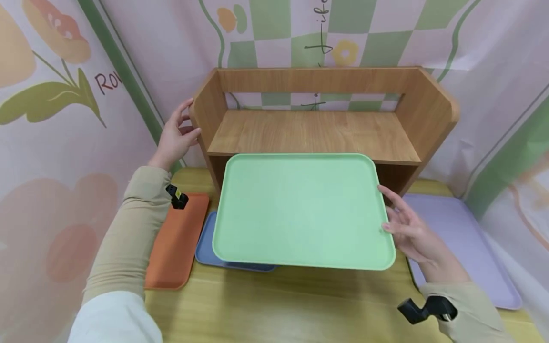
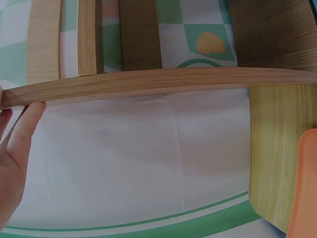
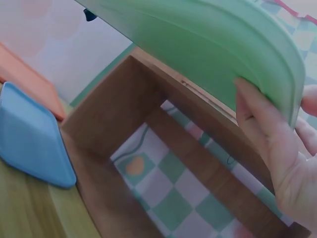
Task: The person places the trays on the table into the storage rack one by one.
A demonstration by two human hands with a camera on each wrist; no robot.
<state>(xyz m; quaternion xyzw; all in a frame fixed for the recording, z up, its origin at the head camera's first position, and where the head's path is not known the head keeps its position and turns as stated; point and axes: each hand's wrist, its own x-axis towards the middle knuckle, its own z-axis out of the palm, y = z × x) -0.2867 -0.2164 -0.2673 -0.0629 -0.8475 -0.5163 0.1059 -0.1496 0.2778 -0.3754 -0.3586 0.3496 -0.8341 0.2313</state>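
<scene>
A light-green rectangular tray [image 1: 300,212] is held up in front of the two-tier wooden shelf [image 1: 317,133], above the tabletop. My right hand [image 1: 413,233] pinches the tray's right edge, with fingers on its underside in the right wrist view. At the far left, my left hand [image 1: 176,136] holds the upper edge of the shelf's left side panel [image 2: 163,84], thumb [image 2: 29,124] against it. The tray covers most of the shelf's lower compartment in the head view. In the right wrist view, the tray's green underside [image 3: 198,54] is near the shelf board.
An orange tray [image 1: 182,247] and a blue tray [image 1: 210,245] lie on the wooden table [image 1: 300,305] at left, the blue one partly behind the green tray. A lilac tray [image 1: 463,247] lies at right. Patterned cloth [image 1: 274,28] hangs behind.
</scene>
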